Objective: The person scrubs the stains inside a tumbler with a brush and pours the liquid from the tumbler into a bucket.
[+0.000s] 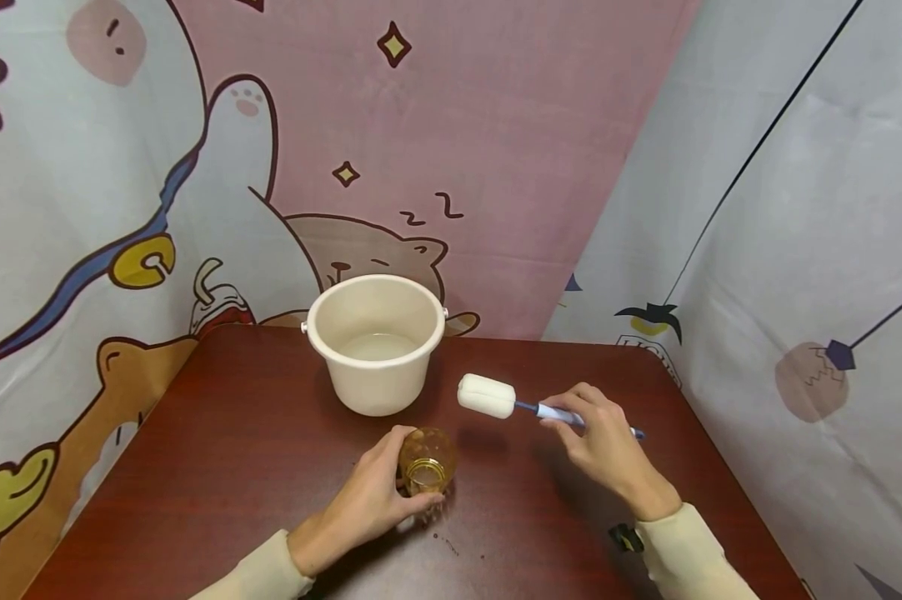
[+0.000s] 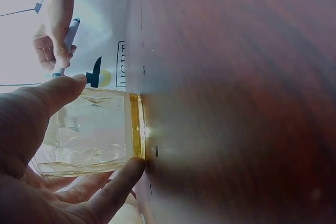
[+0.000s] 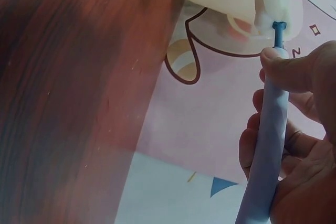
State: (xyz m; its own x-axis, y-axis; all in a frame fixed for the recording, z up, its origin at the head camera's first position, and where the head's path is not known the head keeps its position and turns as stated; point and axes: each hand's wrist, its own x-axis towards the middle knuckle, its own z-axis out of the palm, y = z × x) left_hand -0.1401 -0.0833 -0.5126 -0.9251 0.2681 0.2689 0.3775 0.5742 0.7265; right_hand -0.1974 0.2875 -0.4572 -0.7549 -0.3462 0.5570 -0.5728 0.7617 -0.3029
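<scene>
You are gripping an amber glass (image 1: 427, 457) (left hand (image 1: 372, 492)) and sponge brush (image 1: 487, 396) (right hand (image 1: 603, 433)); a bucket (image 1: 379, 387), contents unclear, is standing behind.

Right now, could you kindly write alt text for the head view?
A left hand holds an amber glass; a right hand holds a white sponge brush by its handle. A cream bucket stands behind them on a reddish-brown table.

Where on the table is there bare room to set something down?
The widest free patch is the table's left side, between its left edge, the bucket and the left hand. A smaller one lies along the back, right of the bucket and behind the right hand. The middle is crowded by the glass and raised brush head.
</scene>
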